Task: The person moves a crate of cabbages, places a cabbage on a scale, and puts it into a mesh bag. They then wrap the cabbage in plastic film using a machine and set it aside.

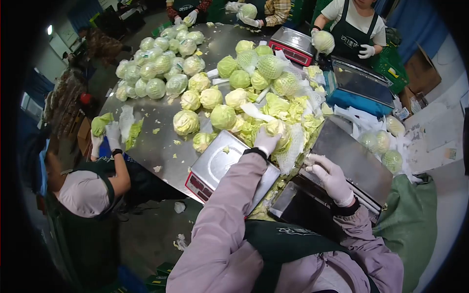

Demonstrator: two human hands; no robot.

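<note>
My left hand (266, 141), in a white glove, reaches past a scale and is closed around the near side of a pale cabbage head (279, 131). Its fingertips are partly hidden by the cabbage. Loose leaves (293, 111) and white foam netting (292, 146) lie around that head. My right hand (333, 179), also gloved, hovers above the dark metal ledge at the table's edge. Its fingers are half bent and apart, with nothing visible in them. Below my left forearm stands the scale (220, 158) with a steel plate and red display.
Netted and wrapped cabbages (159, 63) are piled at the far left. Bare heads (185, 122) lie mid-table. More scales (359, 88) stand at the right, near netted cabbages (391, 160). Co-workers handle cabbages at the left (93, 190) and across the table. A green sack (410, 224) stands at right.
</note>
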